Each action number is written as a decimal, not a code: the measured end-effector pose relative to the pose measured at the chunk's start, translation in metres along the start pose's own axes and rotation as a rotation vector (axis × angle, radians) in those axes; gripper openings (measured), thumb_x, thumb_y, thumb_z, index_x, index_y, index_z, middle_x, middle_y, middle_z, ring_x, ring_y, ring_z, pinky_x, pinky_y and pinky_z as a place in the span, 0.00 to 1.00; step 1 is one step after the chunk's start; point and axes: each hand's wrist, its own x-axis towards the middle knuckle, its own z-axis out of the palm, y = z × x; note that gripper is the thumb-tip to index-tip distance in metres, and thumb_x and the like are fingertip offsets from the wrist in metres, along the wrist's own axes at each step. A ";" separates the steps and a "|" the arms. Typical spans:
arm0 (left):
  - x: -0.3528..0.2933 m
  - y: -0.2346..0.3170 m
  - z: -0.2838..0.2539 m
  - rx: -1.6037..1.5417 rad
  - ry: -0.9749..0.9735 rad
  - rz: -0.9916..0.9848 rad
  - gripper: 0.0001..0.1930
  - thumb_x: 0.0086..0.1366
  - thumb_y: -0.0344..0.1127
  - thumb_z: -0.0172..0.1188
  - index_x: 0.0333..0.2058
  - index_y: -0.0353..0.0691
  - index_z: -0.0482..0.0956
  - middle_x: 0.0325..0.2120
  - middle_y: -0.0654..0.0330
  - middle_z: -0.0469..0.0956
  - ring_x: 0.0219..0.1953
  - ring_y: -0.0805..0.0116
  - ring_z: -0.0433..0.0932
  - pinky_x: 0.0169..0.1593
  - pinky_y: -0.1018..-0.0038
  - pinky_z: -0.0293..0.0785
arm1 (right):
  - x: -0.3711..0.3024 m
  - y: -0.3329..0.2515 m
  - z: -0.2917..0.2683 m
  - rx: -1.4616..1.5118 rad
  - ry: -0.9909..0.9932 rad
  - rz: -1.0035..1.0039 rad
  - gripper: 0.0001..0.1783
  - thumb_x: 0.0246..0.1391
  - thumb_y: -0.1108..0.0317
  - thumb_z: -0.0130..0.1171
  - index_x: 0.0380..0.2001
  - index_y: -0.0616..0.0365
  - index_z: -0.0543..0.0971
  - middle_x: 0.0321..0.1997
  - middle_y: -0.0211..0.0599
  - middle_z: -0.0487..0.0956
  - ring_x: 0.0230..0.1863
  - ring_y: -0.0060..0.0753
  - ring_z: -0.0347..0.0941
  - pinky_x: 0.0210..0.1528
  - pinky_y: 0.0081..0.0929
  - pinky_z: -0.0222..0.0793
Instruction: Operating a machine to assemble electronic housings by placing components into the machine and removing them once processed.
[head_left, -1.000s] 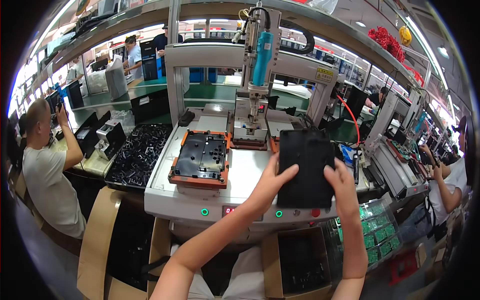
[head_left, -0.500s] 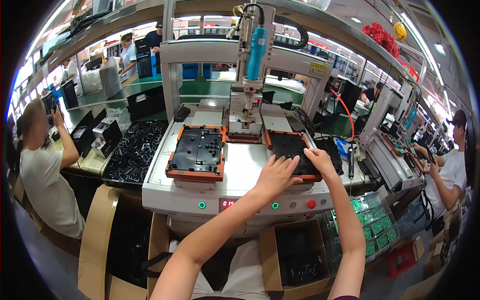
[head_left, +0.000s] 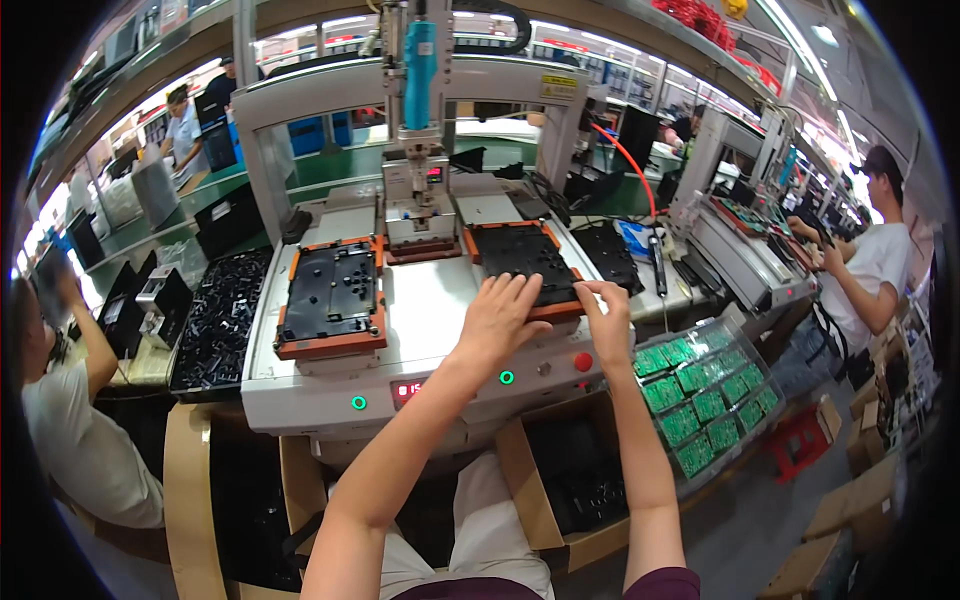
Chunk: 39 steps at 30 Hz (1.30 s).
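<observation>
- While, in the head view, the black panel [head_left: 515,252] lies in the right-hand orange fixture [head_left: 562,311], the left hand [head_left: 499,318] spreads loosely over its near edge; the right hand [head_left: 607,322] bends at the near-right corner, its grip unclear.
- Step, seemingly: seating the panel.
- Next move likely calls for even edge pressure.

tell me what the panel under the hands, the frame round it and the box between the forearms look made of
Panel: probably moulded plastic, black and mostly matte, going by its small raised details. Frame: perhaps rigid plastic or resin board, smooth, with even orange colour and thick straight edges; metal under paint isn't ruled out. Box: cardboard, dull, judging by its plain brown walls.
</observation>
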 end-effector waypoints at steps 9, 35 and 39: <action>-0.025 0.029 -0.063 -0.139 0.094 0.034 0.27 0.58 0.38 0.63 0.57 0.46 0.69 0.54 0.54 0.70 0.61 0.47 0.63 0.62 0.56 0.61 | -0.039 -0.026 -0.008 -0.163 0.090 -0.230 0.12 0.57 0.67 0.58 0.43 0.59 0.80 0.42 0.40 0.79 0.50 0.37 0.71 0.54 0.32 0.62; -0.154 0.119 -0.294 -0.270 0.197 0.152 0.14 0.51 0.29 0.65 0.39 0.42 0.81 0.40 0.60 0.79 0.46 0.61 0.76 0.54 0.64 0.72 | -0.216 -0.093 0.008 0.023 -0.173 0.088 0.11 0.62 0.76 0.49 0.44 0.64 0.78 0.41 0.37 0.78 0.44 0.27 0.75 0.50 0.23 0.70; -0.163 0.126 -0.306 -0.299 0.206 0.135 0.12 0.52 0.29 0.65 0.38 0.41 0.81 0.39 0.60 0.80 0.44 0.64 0.77 0.53 0.67 0.73 | -0.218 -0.098 0.021 0.001 -0.264 -0.054 0.10 0.60 0.78 0.50 0.42 0.63 0.78 0.39 0.37 0.78 0.41 0.28 0.75 0.47 0.23 0.70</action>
